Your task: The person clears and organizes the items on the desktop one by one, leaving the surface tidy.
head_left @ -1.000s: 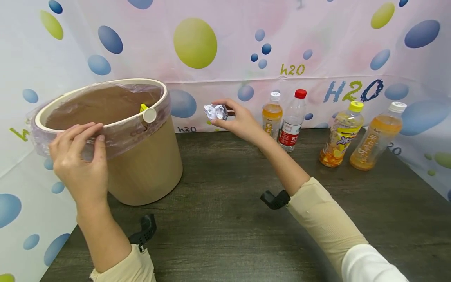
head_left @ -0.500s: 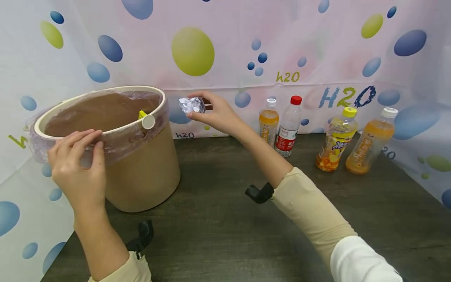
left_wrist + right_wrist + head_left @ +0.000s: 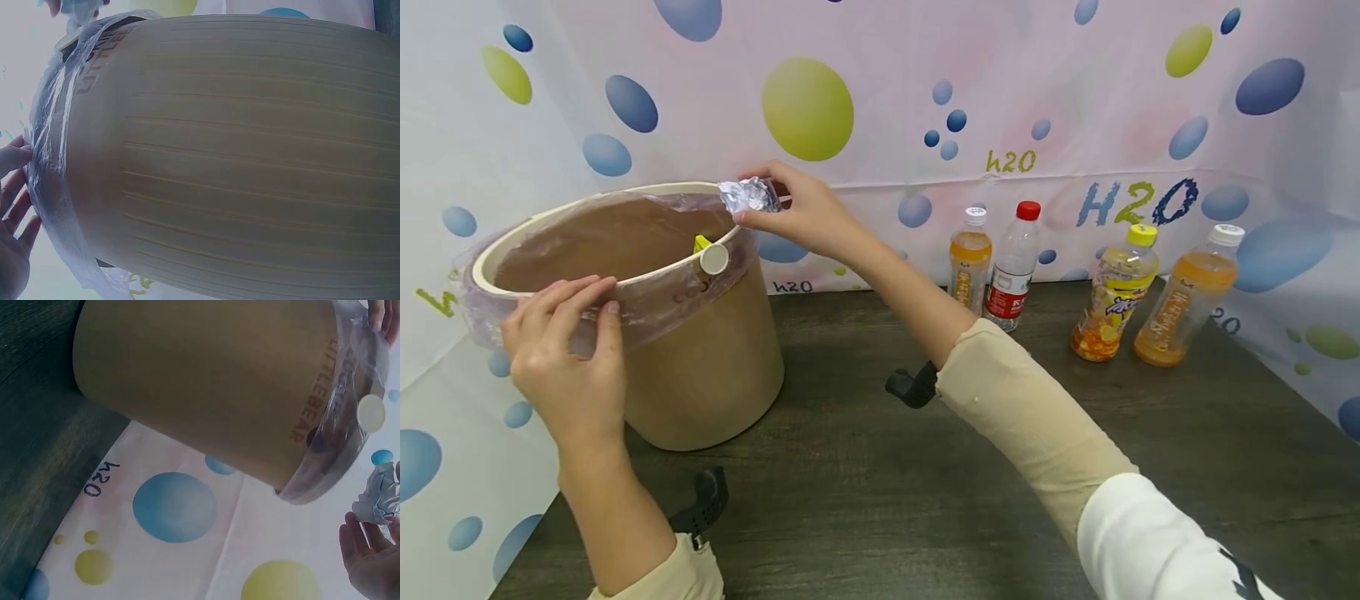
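Observation:
The beige trash can (image 3: 707, 375) stands at the left, upright, with a clear plastic liner (image 3: 662, 312) folded over its cream rim (image 3: 647, 187). My left hand (image 3: 568, 358) holds the near part of that rim, fingertips at the top edge and thumb against the outside. In the left wrist view its fingers touch the liner (image 3: 53, 156). My right hand (image 3: 805, 208) pinches a crumpled ball of silver foil (image 3: 748, 196) between thumb and fingers, at the right side of the rim. The foil (image 3: 378, 497) also shows in the right wrist view, apart from the rim there.
Inside the can a bit of yellow (image 3: 702, 243) shows beside a round cream knob (image 3: 714, 259) on the rim. Toward the right back stand several drink bottles, among them a red-capped one (image 3: 1015, 267) and a yellow-capped one (image 3: 1116, 296). A printed curtain (image 3: 880, 100) hangs behind the dark table (image 3: 850, 467).
My right hand has carried the foil ball leftward and slightly up, from near the bottles to the can's right rim. My left hand has stayed on the rim.

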A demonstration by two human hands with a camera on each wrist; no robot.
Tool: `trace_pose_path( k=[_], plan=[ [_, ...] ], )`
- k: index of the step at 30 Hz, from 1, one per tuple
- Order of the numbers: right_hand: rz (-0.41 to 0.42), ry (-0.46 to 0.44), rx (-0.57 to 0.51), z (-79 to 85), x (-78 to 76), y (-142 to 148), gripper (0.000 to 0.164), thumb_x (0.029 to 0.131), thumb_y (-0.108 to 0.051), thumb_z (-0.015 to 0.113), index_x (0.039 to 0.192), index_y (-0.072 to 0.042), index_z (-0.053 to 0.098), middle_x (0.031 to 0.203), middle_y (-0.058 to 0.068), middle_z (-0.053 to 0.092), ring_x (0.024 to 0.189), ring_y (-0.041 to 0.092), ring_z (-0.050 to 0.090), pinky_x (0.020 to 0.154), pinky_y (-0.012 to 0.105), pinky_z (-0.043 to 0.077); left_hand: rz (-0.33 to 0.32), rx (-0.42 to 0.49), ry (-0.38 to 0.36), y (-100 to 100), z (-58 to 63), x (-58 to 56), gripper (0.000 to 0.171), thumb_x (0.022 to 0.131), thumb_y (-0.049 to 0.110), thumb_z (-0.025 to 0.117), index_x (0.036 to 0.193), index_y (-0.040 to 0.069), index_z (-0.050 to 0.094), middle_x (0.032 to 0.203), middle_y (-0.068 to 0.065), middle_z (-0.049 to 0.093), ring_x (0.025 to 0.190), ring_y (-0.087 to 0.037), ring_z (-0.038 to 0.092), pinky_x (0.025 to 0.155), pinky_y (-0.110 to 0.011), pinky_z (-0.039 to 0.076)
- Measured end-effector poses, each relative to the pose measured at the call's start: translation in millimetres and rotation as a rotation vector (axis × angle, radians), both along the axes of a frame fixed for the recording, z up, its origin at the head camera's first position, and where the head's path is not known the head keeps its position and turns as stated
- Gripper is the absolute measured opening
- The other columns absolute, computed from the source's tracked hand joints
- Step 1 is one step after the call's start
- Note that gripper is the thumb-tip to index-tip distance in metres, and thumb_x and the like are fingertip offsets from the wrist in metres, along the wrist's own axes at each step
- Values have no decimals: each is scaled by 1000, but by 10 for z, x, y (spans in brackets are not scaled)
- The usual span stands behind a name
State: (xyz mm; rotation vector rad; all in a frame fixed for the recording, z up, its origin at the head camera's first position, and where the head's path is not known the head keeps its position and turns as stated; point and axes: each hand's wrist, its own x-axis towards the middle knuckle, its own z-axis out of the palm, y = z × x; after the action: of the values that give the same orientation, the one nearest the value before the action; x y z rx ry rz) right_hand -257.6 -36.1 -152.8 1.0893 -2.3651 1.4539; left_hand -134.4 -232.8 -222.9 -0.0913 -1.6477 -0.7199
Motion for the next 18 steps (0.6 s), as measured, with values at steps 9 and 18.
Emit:
trace_pose_path(
  k=[9,18],
  plan=[
    [16,-1,13,43,-17,-331,47,81,-23,70,122,-9,53,105,0,55,95,8,51,74,13,41,8,-11,15,-6,-5,-12,10,81,-1,64,88,-6,71,94,-16,67,100,-30,53,100,-30,27],
    [-64,-13,47,-63,-32,-504,57,81,-33,68,131,-11,47,105,-4,55,91,4,50,71,12,40,-3,-20,8,-90,-52,-80,12,82,3,65,90,-2,72,96,-11,68,102,-23,53,99,-30,28]
  ],
)
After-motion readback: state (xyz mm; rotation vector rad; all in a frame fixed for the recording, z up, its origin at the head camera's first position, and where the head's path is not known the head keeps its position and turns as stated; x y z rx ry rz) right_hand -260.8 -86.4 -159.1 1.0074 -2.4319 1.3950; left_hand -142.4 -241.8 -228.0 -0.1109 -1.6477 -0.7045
